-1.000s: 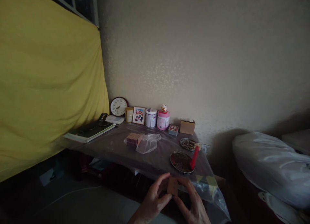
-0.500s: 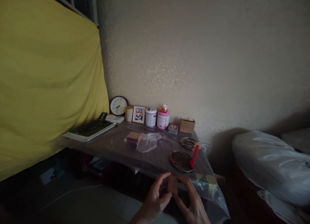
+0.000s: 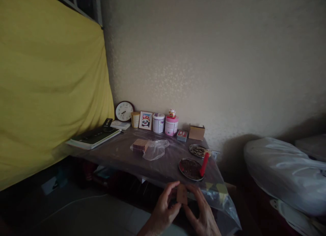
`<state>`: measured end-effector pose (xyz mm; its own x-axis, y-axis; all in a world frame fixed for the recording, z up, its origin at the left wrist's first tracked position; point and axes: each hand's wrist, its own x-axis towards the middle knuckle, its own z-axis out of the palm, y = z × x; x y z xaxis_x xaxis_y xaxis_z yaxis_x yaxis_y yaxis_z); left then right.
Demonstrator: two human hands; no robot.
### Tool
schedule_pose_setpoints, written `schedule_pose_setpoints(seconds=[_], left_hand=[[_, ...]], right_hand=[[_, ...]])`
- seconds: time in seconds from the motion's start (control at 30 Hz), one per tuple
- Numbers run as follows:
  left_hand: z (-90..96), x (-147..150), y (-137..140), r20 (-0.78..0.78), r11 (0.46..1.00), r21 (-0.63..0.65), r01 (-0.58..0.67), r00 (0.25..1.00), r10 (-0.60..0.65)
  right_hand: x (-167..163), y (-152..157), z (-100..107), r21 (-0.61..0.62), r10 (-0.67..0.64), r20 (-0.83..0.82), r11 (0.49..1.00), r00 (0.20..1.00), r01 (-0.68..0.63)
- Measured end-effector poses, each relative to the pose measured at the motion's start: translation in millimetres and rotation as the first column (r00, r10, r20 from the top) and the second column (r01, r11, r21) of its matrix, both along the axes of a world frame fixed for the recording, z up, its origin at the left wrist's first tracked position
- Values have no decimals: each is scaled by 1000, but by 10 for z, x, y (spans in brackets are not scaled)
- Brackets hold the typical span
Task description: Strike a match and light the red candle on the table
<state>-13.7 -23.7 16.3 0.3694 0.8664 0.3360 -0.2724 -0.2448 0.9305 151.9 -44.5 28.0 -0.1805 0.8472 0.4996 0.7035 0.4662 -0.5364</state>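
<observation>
A small brown matchbox (image 3: 181,194) stands between my two hands, in front of the table's near edge. My left hand (image 3: 165,208) grips its left side, thumb low and forefinger at the top. On the other side my right hand (image 3: 201,210) pinches it the same way, with the thumb near its lower corner. Faint marks show on the face turned to me, too small to read. Beyond my hands, a red candle (image 3: 204,164) leans at the right rim of an oval metal plate (image 3: 187,178). A stack of similar brown boxes (image 3: 140,145) lies by crumpled clear plastic (image 3: 156,150).
A second metal plate (image 3: 190,153) holds thin sticks. Along the wall stand a clock (image 3: 124,111), a panda picture (image 3: 146,120), two tins, a card box (image 3: 182,135) and an open carton (image 3: 196,132). A large book (image 3: 95,138) lies left. Plastic sheeting (image 3: 230,212) hangs over the right corner.
Both hands keep their hold on the matchbox, which looks turned very slightly. The view has shifted a touch; the things on the table stay in place.
</observation>
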Motion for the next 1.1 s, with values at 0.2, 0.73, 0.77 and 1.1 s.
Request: schedule_pose_setpoints(seconds=[0.2,0.73,0.77,1.1], left_hand=[[-46,2,18,-16,998,60,-31,999,32],[6,24,-11,16,998,-2,-62,998,62],[12,19,-9,33,998,-17,-59,998,60],[-2,-39,106,320,956,-273,108,947,-15]], right_hand=[[0,-16,-12,12,6,-28,1000,1000,-5],[-48,-47,-14,-142,11,-234,989,972,-45],[-47,-49,-1,-160,14,-247,986,969,-55],[186,63,56,-253,-185,-738,968,649,-12]])
